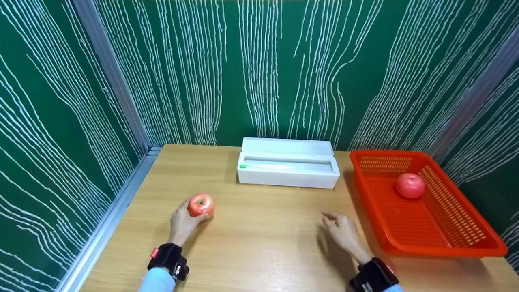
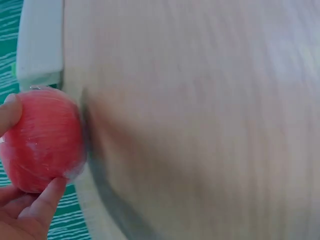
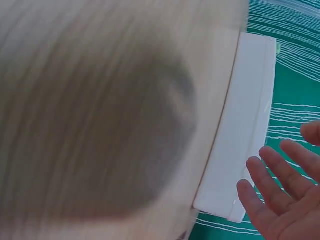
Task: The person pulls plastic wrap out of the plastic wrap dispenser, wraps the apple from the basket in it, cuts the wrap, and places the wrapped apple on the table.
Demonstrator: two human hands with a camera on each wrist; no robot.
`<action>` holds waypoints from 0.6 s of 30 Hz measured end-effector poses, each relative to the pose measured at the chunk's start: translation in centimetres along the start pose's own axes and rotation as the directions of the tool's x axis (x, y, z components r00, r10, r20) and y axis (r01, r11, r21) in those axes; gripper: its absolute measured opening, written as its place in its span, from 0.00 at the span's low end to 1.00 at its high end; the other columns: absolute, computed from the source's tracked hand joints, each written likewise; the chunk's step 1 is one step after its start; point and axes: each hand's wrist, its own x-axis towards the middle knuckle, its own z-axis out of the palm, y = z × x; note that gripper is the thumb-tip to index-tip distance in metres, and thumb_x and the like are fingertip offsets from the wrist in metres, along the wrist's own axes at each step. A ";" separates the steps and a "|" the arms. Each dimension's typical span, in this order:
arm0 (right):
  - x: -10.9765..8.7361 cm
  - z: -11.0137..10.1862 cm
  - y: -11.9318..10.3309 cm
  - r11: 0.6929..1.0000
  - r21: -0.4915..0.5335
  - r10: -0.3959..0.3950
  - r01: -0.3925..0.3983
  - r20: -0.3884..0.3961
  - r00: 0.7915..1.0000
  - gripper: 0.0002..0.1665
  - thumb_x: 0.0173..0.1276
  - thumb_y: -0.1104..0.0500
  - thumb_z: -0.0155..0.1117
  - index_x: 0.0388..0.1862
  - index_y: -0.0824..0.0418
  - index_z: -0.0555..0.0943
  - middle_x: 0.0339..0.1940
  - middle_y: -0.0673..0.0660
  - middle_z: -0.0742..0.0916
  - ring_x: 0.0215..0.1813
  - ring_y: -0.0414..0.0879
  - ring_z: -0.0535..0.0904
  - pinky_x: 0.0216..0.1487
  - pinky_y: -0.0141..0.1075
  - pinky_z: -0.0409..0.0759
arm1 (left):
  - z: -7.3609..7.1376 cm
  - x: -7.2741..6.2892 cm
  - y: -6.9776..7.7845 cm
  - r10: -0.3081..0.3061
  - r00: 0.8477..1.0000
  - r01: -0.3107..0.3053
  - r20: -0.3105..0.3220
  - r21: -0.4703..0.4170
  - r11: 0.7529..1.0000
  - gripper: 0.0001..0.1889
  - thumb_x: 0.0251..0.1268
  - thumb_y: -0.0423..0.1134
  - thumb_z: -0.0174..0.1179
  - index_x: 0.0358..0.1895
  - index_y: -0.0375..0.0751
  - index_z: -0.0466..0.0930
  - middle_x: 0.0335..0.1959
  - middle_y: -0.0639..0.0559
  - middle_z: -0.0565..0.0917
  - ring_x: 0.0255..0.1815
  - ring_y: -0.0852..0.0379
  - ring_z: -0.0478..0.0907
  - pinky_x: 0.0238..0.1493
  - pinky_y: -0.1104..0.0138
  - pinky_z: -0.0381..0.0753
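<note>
My left hand [image 1: 184, 223] grips a red apple [image 1: 201, 205] at the left of the table, thumb on one side and fingers on the other. In the left wrist view the apple [image 2: 45, 140] has shiny, creased clear film over its skin. Its stem end faces up in the head view. My right hand [image 1: 342, 233] holds nothing and hovers over the table, left of the orange basket. Its fingers [image 3: 275, 182] are spread and slightly bent in the right wrist view. Between the hands, farther back, stands a long white box [image 1: 288, 178] with its lid raised.
The orange basket [image 1: 446, 251], with slotted walls, stands at the right and holds another red round fruit [image 1: 410, 185]. A small green piece [image 1: 242, 166] sits on the box's left end. Green walls with white lines [image 1: 259, 69] enclose the wooden table [image 1: 251, 243].
</note>
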 end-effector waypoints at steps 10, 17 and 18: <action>0.1 0.9 0.2 0.998 0.022 -0.055 0.056 -0.029 0.998 0.16 0.63 0.62 0.57 0.48 0.68 0.79 0.45 0.65 0.84 0.47 0.57 0.80 0.49 0.49 0.77 | 0.6 0.0 0.6 0.050 0.999 -0.050 0.005 0.012 0.999 0.37 0.41 0.36 0.71 0.60 0.32 0.66 0.55 0.34 0.75 0.56 0.38 0.72 0.58 0.49 0.69; 0.0 1.0 0.0 0.998 0.027 -0.051 0.052 -0.018 0.999 0.16 0.63 0.62 0.58 0.49 0.68 0.79 0.46 0.64 0.84 0.48 0.56 0.79 0.51 0.49 0.76 | 0.8 0.0 0.7 0.032 0.999 -0.035 0.036 0.077 0.996 0.38 0.42 0.37 0.71 0.61 0.32 0.64 0.55 0.33 0.75 0.55 0.37 0.73 0.56 0.48 0.71; 0.0 1.0 0.0 0.998 0.029 -0.048 0.049 -0.016 0.999 0.16 0.63 0.63 0.58 0.49 0.68 0.79 0.46 0.64 0.84 0.48 0.56 0.79 0.51 0.48 0.77 | 0.8 0.0 0.6 0.017 0.999 -0.021 0.045 0.084 0.996 0.41 0.43 0.38 0.70 0.63 0.31 0.62 0.57 0.33 0.73 0.56 0.37 0.72 0.57 0.49 0.70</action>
